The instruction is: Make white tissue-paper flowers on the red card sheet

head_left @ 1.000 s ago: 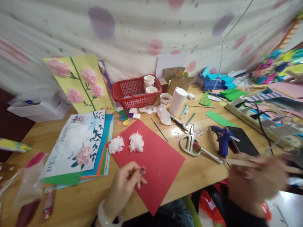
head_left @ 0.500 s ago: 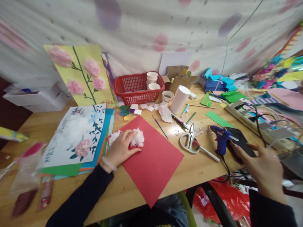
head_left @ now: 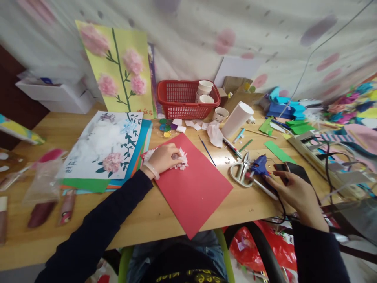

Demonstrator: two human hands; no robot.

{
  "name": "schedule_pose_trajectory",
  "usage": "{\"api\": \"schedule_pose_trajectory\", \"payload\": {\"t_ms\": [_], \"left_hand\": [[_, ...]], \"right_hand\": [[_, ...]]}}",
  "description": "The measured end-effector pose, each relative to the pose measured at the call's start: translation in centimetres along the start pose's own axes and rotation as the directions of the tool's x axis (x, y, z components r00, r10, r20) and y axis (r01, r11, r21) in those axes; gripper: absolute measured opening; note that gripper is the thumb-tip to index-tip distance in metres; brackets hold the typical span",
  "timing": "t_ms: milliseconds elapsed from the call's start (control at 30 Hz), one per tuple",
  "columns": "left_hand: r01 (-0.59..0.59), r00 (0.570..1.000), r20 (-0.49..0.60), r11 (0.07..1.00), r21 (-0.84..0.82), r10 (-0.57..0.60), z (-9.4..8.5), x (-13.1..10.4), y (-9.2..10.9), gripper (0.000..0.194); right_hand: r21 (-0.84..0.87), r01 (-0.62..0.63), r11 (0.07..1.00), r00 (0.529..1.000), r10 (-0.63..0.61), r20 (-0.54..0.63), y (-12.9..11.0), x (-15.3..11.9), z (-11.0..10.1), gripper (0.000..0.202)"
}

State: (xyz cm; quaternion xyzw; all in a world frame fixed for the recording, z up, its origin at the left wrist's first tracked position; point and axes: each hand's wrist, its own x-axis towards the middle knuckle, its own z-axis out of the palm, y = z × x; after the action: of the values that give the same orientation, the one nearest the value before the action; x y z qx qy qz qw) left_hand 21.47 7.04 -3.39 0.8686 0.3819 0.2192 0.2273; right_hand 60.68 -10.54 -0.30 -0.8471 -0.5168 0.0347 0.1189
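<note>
My left hand (head_left: 165, 159) is closed on a frilly white paper flower (head_left: 183, 162) at the upper left part of a red sheet of paper (head_left: 196, 190). More white frills show to the left of the wrist, at the sheet's edge. At the right, my right hand (head_left: 296, 192) has its thumb and fingers around the handle end of a blue glue gun (head_left: 259, 165); the handle itself is mostly hidden. The gun's nose tilts away from me. White-handled scissors (head_left: 242, 173) lie just left of the gun, with a white stick (head_left: 266, 188) beside them.
A red basket (head_left: 188, 112) with paper cups stands at the back, near a white paper roll (head_left: 238, 118). Flower pictures (head_left: 103, 173) lie and stand at the left. A phone (head_left: 297, 173) and a power strip (head_left: 324, 165) with cables are at the right.
My right hand has moved left from beside the phone onto the glue gun, which has turned. The left fingers have curled in over the white flower. The view has shifted.
</note>
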Motion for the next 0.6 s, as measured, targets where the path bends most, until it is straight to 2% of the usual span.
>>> {"api": "schedule_pose_trajectory", "payload": {"t_ms": [33,133,233,300,367,433,500,533,600], "left_hand": [[-0.013,1.0,-0.008,1.0,0.016,0.014,0.0,0.1,0.0,0.014],[-0.058,0.998,-0.017,0.996,0.066,0.059,0.0,0.5,-0.2,0.015],[-0.085,0.995,-0.04,0.993,0.087,0.088,-0.5,0.4,-0.3,0.011],[-0.101,0.987,-0.118,0.991,0.093,0.111,-1.3,-0.4,-0.2,0.009],[-0.118,0.965,-0.223,0.988,0.102,0.138,-2.0,-2.2,-0.1,0.011],[-0.16,0.95,-0.256,0.983,0.094,0.18,-2.5,-4.7,0.2,0.017],[-0.279,0.958,-0.054,0.96,0.034,0.281,-2.5,-7.3,0.6,0.02],[-0.305,0.952,0.02,0.952,0.02,0.305,-2.3,-8.4,0.7,0.02],[-0.324,0.935,0.16,0.946,0.017,0.317,-1.5,-10.1,1.0,0.032]], "right_hand": [[-0.028,0.023,0.999,0.999,-0.024,-0.034,0.1,0.2,0.6,0.047],[-0.117,0.12,0.986,0.992,-0.124,-0.027,0.1,0.8,1.9,0.05],[-0.152,0.141,0.978,0.99,-0.142,0.002,-0.5,1.2,1.1,0.043],[-0.073,0.072,0.995,0.997,-0.071,0.013,-1.1,0.9,-0.3,0.035],[0.119,-0.073,0.99,0.997,0.07,0.03,-1.7,-0.1,-2.0,0.026],[0.378,-0.223,0.899,0.97,0.241,-0.002,-2.4,-1.4,-3.4,0.028],[0.557,-0.28,0.782,0.922,0.38,-0.07,-3.4,-2.8,-4.1,0.026],[0.592,-0.262,0.762,0.923,0.378,-0.078,-3.9,-3.4,-4.3,0.023],[0.531,-0.145,0.835,0.947,0.272,-0.169,-5.1,-4.2,-4.2,0.023]]}}
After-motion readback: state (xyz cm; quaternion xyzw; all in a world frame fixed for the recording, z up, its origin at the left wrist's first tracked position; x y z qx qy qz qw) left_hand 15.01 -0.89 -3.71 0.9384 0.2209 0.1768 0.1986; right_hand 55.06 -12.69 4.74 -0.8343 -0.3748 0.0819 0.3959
